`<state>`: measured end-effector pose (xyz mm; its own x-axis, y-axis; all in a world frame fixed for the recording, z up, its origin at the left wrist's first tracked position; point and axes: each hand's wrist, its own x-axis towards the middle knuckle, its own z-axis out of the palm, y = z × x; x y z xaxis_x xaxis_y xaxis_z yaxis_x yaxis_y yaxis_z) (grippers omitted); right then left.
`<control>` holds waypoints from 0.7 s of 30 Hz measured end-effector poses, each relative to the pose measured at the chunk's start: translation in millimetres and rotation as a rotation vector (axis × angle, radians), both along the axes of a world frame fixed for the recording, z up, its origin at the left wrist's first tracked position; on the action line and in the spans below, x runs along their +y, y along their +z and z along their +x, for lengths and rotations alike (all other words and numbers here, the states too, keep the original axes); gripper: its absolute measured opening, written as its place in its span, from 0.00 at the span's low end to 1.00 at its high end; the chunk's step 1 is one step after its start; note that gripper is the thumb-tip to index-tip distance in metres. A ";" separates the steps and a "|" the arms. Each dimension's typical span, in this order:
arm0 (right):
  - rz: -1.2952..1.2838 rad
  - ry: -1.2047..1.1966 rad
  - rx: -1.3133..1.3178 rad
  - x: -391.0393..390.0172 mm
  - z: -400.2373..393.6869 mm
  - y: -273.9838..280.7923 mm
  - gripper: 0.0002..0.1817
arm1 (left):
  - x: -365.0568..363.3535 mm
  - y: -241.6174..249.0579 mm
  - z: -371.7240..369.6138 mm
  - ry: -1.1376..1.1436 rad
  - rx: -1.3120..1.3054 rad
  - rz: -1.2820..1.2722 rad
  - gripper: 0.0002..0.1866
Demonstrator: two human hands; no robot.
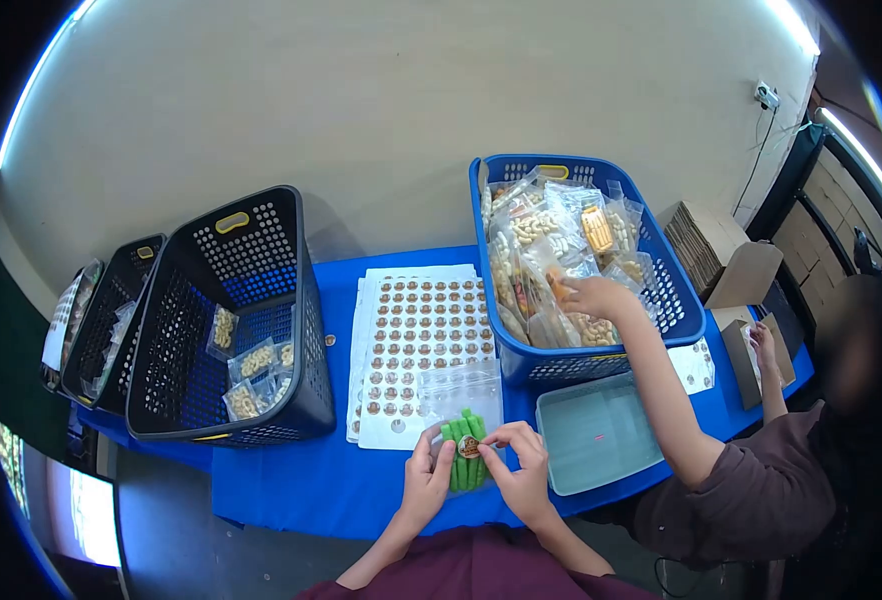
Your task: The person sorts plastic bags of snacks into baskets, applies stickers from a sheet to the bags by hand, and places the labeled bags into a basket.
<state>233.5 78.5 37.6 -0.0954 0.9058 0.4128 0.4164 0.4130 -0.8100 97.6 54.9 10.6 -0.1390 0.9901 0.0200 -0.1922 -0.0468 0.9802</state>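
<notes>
A clear zip bag of green sticks (458,470) lies at the table's front edge, with a round brown sticker (469,447) on its front. My left hand (427,476) grips the bag's left side, thumb on the plastic. On the right side my right hand (521,470) pinches at the sticker's edge with thumb and finger. Right behind the bag are white sheets (421,345) with rows of round brown stickers, some spots bare near the bottom.
A black basket (316,370) with several small bags stands left, other baskets beyond it. A blue basket (581,365) full of packets stands right; a co-worker's hand (601,298) reaches into it. A pale green tray (601,440) and cardboard boxes (751,275) are at the right.
</notes>
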 end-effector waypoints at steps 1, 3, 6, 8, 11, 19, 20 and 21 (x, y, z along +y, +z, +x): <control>-0.005 0.038 0.017 0.7 0.3 -0.2 0.06 | 0.0 -0.8 -0.5 0.018 0.036 -0.008 0.18; -0.009 0.131 0.042 3.0 2.3 1.1 0.05 | 1.9 -5.8 -2.6 0.053 0.105 -0.025 0.18; -0.137 0.300 0.241 2.2 5.9 6.5 0.04 | 14.7 -20.9 -12.3 0.111 -0.012 -0.025 0.17; -0.288 0.338 0.402 3.3 9.3 4.7 0.03 | 15.7 -16.3 -17.6 0.046 -0.073 -0.036 0.17; -0.473 0.287 0.553 6.8 12.3 -5.1 0.03 | 14.3 -11.7 -16.0 -0.009 -0.107 -0.008 0.16; -0.435 0.216 0.499 14.9 8.5 -9.3 0.07 | 11.2 -8.8 -9.1 -0.069 -0.144 -0.012 0.17; -0.430 0.213 0.502 14.8 7.4 -7.9 0.08 | 11.0 -9.0 -9.0 -0.068 -0.137 -0.012 0.17; -0.426 0.209 0.505 14.3 5.6 -5.1 0.08 | 10.6 -9.2 -9.0 -0.067 -0.129 -0.012 0.17</control>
